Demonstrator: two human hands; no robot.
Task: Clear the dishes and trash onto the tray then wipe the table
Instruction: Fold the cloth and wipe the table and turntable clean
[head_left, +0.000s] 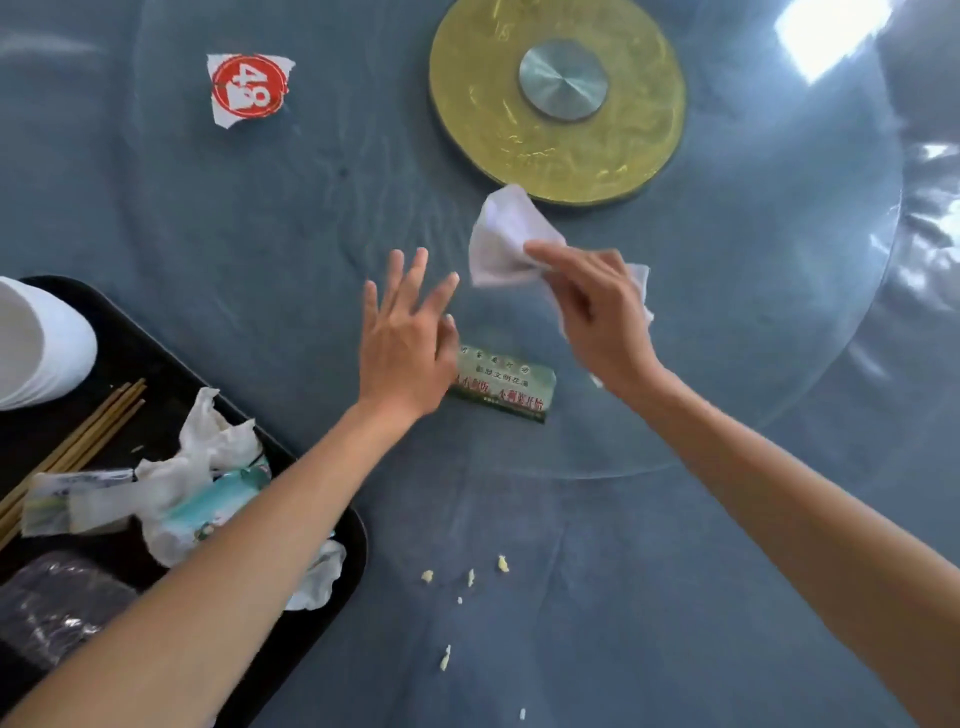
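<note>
From the head camera, the clearing looks largely done but not finished. Off to the left of the left forearm, the black tray (332, 525) already carries stacked white bowls (36, 348), chopsticks (78, 441), crumpled napkins (208, 441) and wrappers. Still out on the blue table (260, 249) are a torn red-and-white scrap (248, 88), far ahead and to the left of the left hand, a green printed packet (506, 382) and pale crumbs (470, 577) lying back between the two forearms. Wiping looks to have barely begun, if at all.

The left hand (408, 343) is flat with fingers spread straight, its thumb side touching the packet's left end. The right hand (597, 312) pinches a white cloth (501, 239), which bunches ahead of the fingers, just short of the gold turntable disc (558, 98).

The packet lies flat under the gap between the hands; its long axis runs left to right, its right end tilted slightly toward the person.
</note>
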